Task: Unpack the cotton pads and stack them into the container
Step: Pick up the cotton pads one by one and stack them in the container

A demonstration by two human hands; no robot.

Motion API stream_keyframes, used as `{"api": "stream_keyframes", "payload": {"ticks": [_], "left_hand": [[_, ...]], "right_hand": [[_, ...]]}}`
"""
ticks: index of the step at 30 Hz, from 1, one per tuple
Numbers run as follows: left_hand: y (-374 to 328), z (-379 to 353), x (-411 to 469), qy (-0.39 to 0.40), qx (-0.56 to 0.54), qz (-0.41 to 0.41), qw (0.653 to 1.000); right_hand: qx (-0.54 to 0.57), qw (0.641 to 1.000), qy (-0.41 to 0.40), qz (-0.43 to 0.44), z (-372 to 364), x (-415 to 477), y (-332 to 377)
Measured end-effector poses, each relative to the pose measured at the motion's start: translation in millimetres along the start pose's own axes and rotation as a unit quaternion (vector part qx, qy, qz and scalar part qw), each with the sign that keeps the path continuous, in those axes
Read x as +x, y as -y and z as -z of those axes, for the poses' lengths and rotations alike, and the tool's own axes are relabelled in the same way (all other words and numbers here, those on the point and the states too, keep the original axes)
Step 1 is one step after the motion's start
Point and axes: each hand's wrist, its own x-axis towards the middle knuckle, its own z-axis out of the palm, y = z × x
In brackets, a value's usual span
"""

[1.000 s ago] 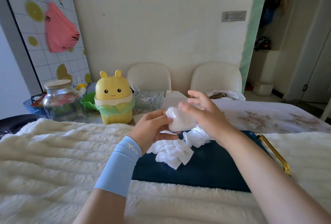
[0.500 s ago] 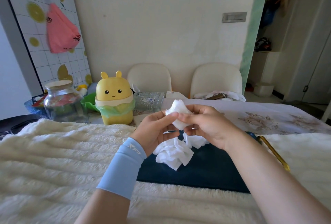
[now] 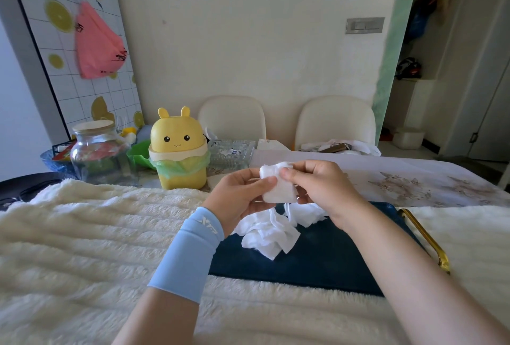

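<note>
Both hands hold one cotton pad (image 3: 278, 188) above the navy tray (image 3: 325, 259): left hand (image 3: 242, 195) and right hand (image 3: 317, 187) pinch its top edge. It looks light, soft, floppy; edges give the best hold.

I see my left hand (image 3: 237, 195) and right hand (image 3: 320, 187) both pinching one white cotton pad (image 3: 278, 187) above a dark blue tray (image 3: 317, 264), where a loose heap of pads (image 3: 271, 234) lies on it.

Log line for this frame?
left hand: pinches cotton pad | right hand: pinches same pad | loose pads: heaped on navy tray
</note>
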Motion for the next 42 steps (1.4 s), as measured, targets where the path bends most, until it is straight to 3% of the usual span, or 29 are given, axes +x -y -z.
{"api": "stream_keyframes", "payload": {"ticks": [4,7,10,12,15,19,23,26,30,34,38,42], "left_hand": [[0,3,2,-0.048,0.004,-0.011,0.999],[3,13,9,-0.136,0.013,-0.011,0.991],[7,18,13,-0.166,0.008,0.002,0.986],[9,17,14,-0.168,0.013,0.015,0.986],[9,15,16,-0.177,0.004,0.034,0.984],[9,16,16,-0.213,-0.010,0.029,0.977],[8,12,15,-0.254,0.052,-0.001,0.966],[9,7,13,-0.253,0.088,-0.014,0.963],[8,-4,9,-0.221,0.056,0.008,0.974],[5,-10,6,-0.138,-0.031,0.014,0.990],[4,-12,3,-0.116,0.049,-0.033,0.991],[5,-9,3,-0.106,0.049,-0.047,0.992]], "right_hand": [[-0.036,0.998,-0.039,0.030,-4,-3,1],[-0.213,0.969,-0.106,0.061,6,-1,-1],[-0.424,0.905,-0.038,-0.015,6,-5,-4],[-0.483,0.872,0.026,-0.070,-3,-5,-12],[-0.416,0.902,0.069,-0.091,-3,0,-17],[-0.263,0.962,0.027,-0.071,16,2,-5],[-0.069,0.995,0.014,-0.069,23,1,3],[0.039,0.996,0.050,-0.065,22,1,3],[0.102,0.989,0.096,-0.055,19,1,1],[0.102,0.989,0.084,-0.061,16,2,0],[0.085,0.992,0.071,-0.067,14,1,-1],[0.105,0.985,0.071,-0.119,15,2,1]]}}
